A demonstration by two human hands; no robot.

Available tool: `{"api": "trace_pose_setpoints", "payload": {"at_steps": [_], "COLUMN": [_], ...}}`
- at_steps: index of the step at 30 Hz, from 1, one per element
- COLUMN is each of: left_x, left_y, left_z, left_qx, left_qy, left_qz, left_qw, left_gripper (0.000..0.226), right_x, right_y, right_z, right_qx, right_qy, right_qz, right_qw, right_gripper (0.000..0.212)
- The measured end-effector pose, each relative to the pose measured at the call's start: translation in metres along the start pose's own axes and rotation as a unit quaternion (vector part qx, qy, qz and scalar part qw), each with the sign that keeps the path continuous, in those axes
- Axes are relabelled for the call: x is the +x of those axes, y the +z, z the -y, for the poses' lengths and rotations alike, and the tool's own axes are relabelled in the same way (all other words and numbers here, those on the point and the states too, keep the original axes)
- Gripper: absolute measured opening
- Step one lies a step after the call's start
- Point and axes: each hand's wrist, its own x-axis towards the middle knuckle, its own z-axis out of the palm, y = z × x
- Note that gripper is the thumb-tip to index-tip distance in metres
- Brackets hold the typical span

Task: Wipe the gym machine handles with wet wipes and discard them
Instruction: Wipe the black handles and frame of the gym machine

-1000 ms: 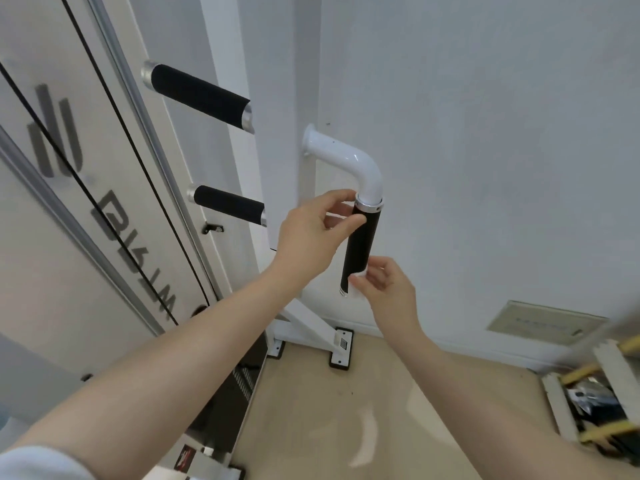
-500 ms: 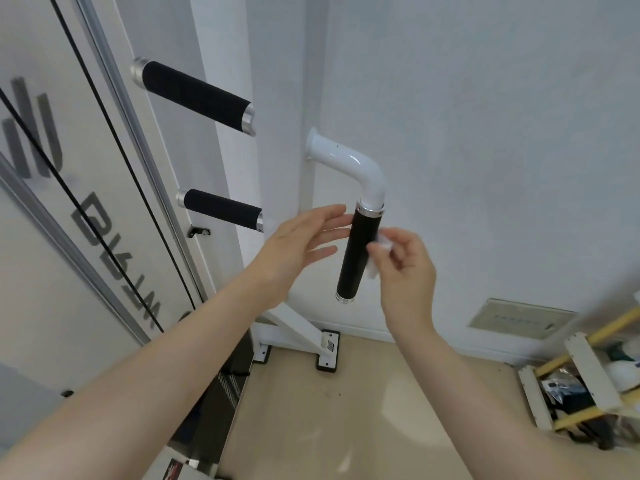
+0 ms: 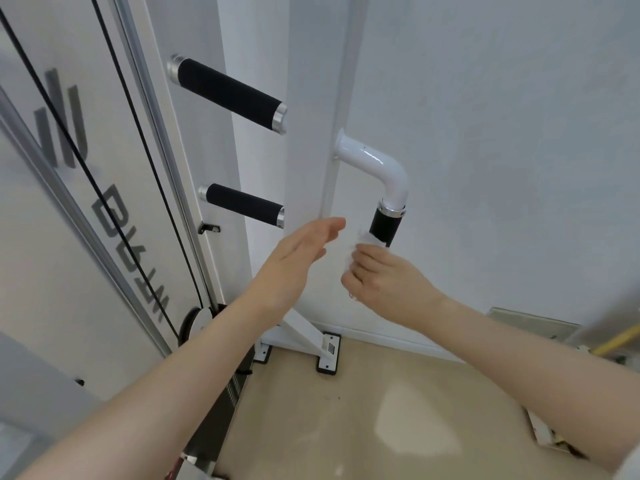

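R hand (image 3: 384,280) grips wipe (image 3: 363,241) round black handle (image 3: 385,226); L hand (image 3: 298,256) flat beside

Handles are all black foam with shiny silver end rings: the top one (image 3: 227,93), the lower one (image 3: 244,205), and the hanging one (image 3: 383,226) on a glossy white elbow pipe (image 3: 375,168). White wipe (image 3: 365,241), pale grey wall (image 3: 502,133), beige floor (image 3: 346,410).

Both forearms are bare from wrist to elbow. A pale sleeve edge (image 3: 623,469) shows at the right upper arm. The left hand (image 3: 294,258) and right hand (image 3: 384,275) wear no gloves.
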Motion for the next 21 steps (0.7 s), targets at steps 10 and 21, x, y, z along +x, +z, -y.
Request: {"api": "trace_pose_setpoints", "payload": {"at_steps": [10, 21], "left_x": [0.011, 0.027], "left_y": [0.013, 0.020], "left_z": [-0.001, 0.003], "left_qx": [-0.022, 0.012], "left_qy": [0.009, 0.009], "left_qz": [-0.026, -0.036], "left_qw": [0.999, 0.999], "left_gripper": [0.029, 0.029], "right_x": [-0.018, -0.018], "right_y": [0.003, 0.026], "right_z": [-0.032, -0.035], "right_qx": [-0.099, -0.083], "right_qy": [-0.064, -0.114], "right_qz": [0.170, 0.115], "right_qw": [0.978, 0.983], "right_gripper": [0.045, 0.035]}}
